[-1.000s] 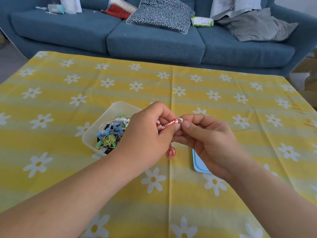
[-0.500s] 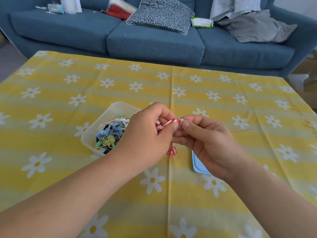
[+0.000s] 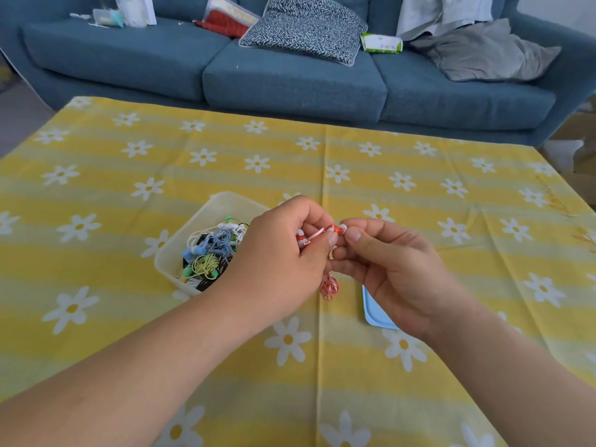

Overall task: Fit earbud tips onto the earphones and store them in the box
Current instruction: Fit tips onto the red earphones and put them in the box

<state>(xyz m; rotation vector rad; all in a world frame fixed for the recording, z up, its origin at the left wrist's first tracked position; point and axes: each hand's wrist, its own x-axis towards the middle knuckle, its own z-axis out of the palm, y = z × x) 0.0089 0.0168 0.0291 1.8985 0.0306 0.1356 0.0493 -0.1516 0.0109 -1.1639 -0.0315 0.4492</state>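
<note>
Above the table's middle, my left hand (image 3: pixel 283 253) pinches a red and white earphone (image 3: pixel 332 230) by its stem, with a second earbud (image 3: pixel 301 239) of the pair peeping out between its fingers. My right hand (image 3: pixel 390 266) meets it from the right, thumb and forefinger pinched at the earbud's white tip (image 3: pixel 342 228). The coiled red cable (image 3: pixel 329 287) dangles below both hands. A clear plastic box (image 3: pixel 222 201) on the left holds several tangled earphones in blue, yellow, green and white.
A light blue lid (image 3: pixel 375 312) lies flat on the yellow daisy tablecloth (image 3: pixel 322 366), partly under my right hand. Beyond the table's far edge stands a blue sofa (image 3: pixel 290 75) with cushions, clothes and small items.
Both hands stay together in nearly the same spot; the fingers have only shifted slightly around the earbud, and the dangling cable has swung a little.
</note>
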